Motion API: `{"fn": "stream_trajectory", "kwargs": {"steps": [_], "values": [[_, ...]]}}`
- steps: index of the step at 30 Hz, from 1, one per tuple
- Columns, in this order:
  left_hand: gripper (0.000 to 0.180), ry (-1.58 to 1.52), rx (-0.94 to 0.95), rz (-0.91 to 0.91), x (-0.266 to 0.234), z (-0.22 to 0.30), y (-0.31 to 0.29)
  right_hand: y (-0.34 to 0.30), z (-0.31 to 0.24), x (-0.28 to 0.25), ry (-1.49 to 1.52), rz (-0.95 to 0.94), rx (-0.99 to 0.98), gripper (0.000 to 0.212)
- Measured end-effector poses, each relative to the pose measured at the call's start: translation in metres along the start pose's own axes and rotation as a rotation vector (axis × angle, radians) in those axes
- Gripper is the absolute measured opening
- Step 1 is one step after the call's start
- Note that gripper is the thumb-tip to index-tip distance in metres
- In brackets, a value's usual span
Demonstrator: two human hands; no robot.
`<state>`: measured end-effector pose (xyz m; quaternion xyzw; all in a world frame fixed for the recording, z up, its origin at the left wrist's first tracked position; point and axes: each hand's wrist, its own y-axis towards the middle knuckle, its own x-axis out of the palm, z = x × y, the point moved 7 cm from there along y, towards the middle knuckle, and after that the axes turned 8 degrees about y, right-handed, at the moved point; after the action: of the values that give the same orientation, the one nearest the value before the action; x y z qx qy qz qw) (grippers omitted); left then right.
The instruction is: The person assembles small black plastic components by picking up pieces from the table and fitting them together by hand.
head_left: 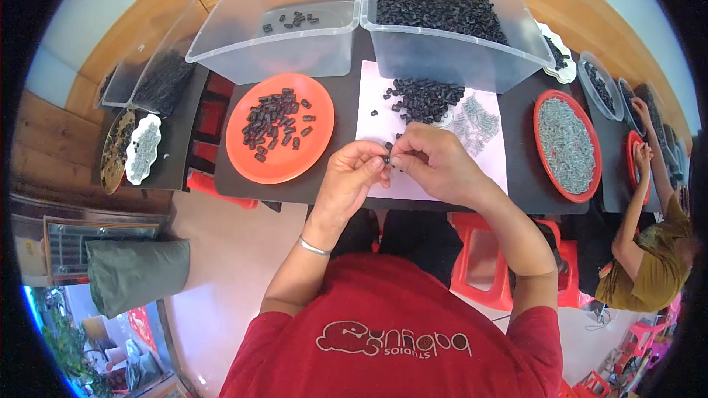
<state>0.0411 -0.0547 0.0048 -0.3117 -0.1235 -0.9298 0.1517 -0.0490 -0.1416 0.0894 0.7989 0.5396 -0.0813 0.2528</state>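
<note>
Over the front of a white sheet, my two hands meet fingertip to fingertip. My left hand pinches a small black plastic part between thumb and forefinger. From the other side, my right hand grips the same part, its fingers bent and partly hiding it. Just beyond my hands lies a heap of loose black parts. Beside that heap, to the right, is a scatter of clear, pale small pieces. An orange-red plate left of my hands carries many black parts, which look like short cylinders.
At the back stand two clear plastic bins: the left bin has a few black parts, the right bin a large pile. A red tray of clear pieces lies right. A co-worker's hands work farther right. Red stools stand below.
</note>
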Motion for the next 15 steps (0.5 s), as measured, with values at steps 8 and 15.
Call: {"fn": "stream_trajectory", "kwargs": {"steps": [8, 15], "values": [[0.012, 0.124, 0.023, 0.056, 0.005, 0.004, 0.001, 0.003, -0.009, -0.001, -0.143, 0.021, -0.003, 0.009], [0.009, 0.214, 0.091, 0.108, 0.002, 0.004, 0.001, -0.003, -0.021, 0.003, -0.257, 0.195, -0.06, 0.01]]}}
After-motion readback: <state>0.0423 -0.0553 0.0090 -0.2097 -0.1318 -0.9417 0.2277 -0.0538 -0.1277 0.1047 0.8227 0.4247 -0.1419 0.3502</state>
